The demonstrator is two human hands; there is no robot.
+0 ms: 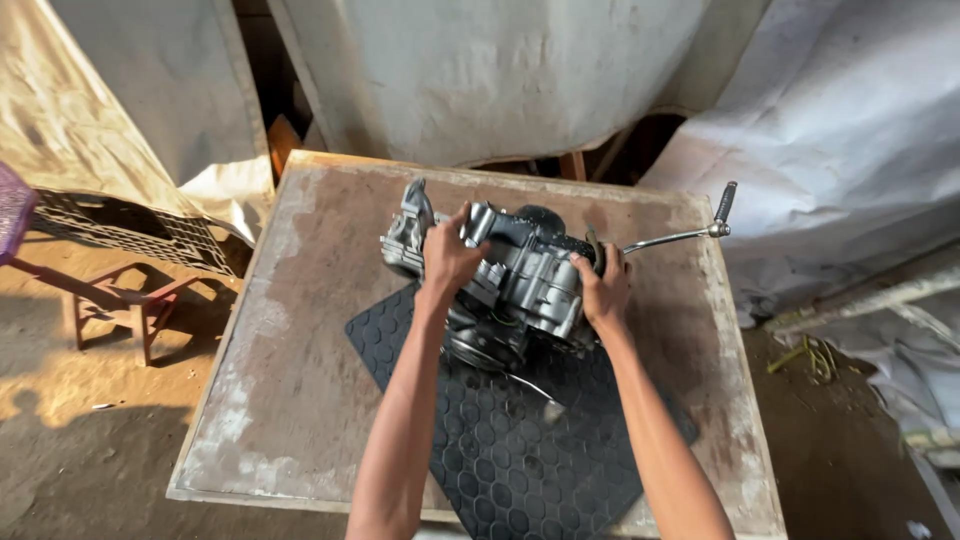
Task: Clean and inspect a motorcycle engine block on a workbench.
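A grey metal engine (pixel 510 285) sits on the worktop (pixel 290 340), near the middle and a bit toward the far side. Its near part rests on a black mat (pixel 500 460) with a six-sided bump pattern. The mat lies on the worktop and hangs a little over the near edge.

The left hand (pixel 450 255) is on the left top part of the engine. Its fingers (pixel 462 222) are curled over the metal and grip it. The right hand (pixel 603 290) is on the right side of the engine. Its fingers (pixel 596 262) are bent around the edge there and hold it too.

A thin silver lever (pixel 680 236) sticks out from the right side of the engine. It points toward the far right corner of the worktop and ends in a dark grip that stands up.

The worktop is worn and stained, with pale edges. Grey sheets (pixel 480 70) hang behind it. A red metal frame (pixel 120 300) with a dark mesh on it stands on the dirt floor (pixel 70 470) to the left.
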